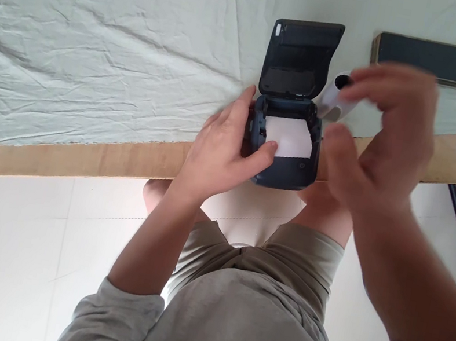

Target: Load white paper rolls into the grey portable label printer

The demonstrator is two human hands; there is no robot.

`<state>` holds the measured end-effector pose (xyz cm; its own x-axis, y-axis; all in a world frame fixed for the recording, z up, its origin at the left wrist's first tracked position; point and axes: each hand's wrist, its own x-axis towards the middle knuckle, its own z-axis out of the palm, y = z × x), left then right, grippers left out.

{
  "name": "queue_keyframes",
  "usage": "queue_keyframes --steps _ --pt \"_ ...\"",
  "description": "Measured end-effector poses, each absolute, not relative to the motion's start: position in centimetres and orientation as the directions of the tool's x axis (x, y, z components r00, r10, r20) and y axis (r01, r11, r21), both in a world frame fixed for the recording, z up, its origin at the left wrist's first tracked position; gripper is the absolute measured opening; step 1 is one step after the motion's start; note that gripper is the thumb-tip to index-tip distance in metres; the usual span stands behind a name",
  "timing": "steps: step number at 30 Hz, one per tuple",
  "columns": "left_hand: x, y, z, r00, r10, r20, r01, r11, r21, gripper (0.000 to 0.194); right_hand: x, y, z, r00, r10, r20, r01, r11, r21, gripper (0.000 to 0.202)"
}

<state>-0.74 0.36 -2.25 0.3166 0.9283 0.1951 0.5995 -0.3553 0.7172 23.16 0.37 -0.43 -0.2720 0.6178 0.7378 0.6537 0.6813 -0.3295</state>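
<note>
Your left hand (221, 146) rests against the left side of the small dark-blue plastic label printer (287, 146), thumb laid over the front edge of the white paper roll (289, 135) seated in its open bay. The printer's hinged lid (301, 54) stands open, tilted back. The printer sits at the near edge of the tabletop (81, 150), on the pale green wrinkled cloth (100, 42). Your right hand (387, 134), blurred, hovers just right of the printer, fingers pinched on a small white paper roll with a dark core (334, 92). A flat black phone with a gold rim (427, 57) lies beyond.
</note>
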Motion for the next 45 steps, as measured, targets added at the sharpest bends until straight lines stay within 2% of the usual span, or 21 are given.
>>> queue_keyframes --steps 4,7,9,11,14,15,16,19,22,26,31,34,37,45 --pt "-0.9 0.4 -2.2 0.313 0.936 0.162 0.605 -0.328 0.725 0.082 23.4 3.0 2.0 -0.225 0.846 0.484 0.812 0.437 -0.386 0.059" --pt "-1.0 0.4 -2.4 0.306 0.939 0.158 0.6 -0.319 0.734 0.085 22.6 4.2 2.9 -0.242 0.889 0.39 0.795 0.412 -0.446 0.071" --pt "-1.0 0.4 -2.6 0.295 0.941 0.168 0.595 -0.318 0.738 0.085 22.0 4.1 3.1 -0.285 0.866 0.41 0.722 0.475 -0.503 0.067" --pt "-1.0 0.3 -2.7 0.285 0.942 0.178 0.591 -0.319 0.741 0.086 21.8 3.3 2.7 -0.284 0.814 0.506 0.631 0.556 -0.54 0.059" --pt "-0.7 0.2 -2.5 0.287 0.941 0.182 0.579 -0.321 0.749 0.083 21.9 1.6 1.2 -0.136 0.745 0.654 0.568 0.599 -0.564 0.032" --pt "-0.6 0.1 -2.3 0.295 0.938 0.183 0.569 -0.326 0.755 0.08 22.0 1.1 0.6 -0.079 0.74 0.668 0.572 0.582 -0.577 0.021" --pt "-0.5 0.0 -2.1 0.307 0.933 0.189 0.559 -0.337 0.758 0.075 22.1 0.9 -0.1 -0.034 0.757 0.653 0.573 0.55 -0.608 0.021" --pt "-0.4 -0.3 -1.4 0.35 0.911 0.218 0.543 -0.387 0.745 0.052 22.4 1.0 -1.8 -0.016 0.916 0.401 0.476 0.36 -0.803 0.05" --pt "-0.4 -0.3 -1.1 0.377 0.899 0.225 0.551 -0.413 0.725 0.036 22.4 2.0 -2.4 -0.042 0.986 0.159 0.354 0.163 -0.921 0.065" --pt "-0.5 -0.3 -1.3 0.383 0.895 0.229 0.546 -0.419 0.725 0.036 22.5 2.6 -1.7 -0.036 0.99 0.139 0.342 0.143 -0.929 0.072" --pt "-0.4 -0.3 -1.4 0.348 0.907 0.235 0.546 -0.4 0.736 0.035 22.9 2.4 -1.2 -0.149 0.986 0.07 0.301 0.113 -0.947 0.071" --pt "-0.3 -0.4 -1.5 0.353 0.905 0.237 0.539 -0.403 0.739 0.037 22.6 1.9 -1.5 -0.101 0.987 0.123 0.349 0.151 -0.925 0.074" --pt "-0.3 -0.4 -1.6 0.357 0.905 0.232 0.558 -0.406 0.724 0.047 22.2 1.1 -1.9 -0.057 0.982 0.183 0.401 0.19 -0.896 0.075" --pt "-0.6 -0.4 -2.3 0.393 0.895 0.212 0.637 -0.431 0.64 0.091 22.3 0.6 -1.9 -0.043 0.979 0.199 0.453 0.197 -0.87 0.078"
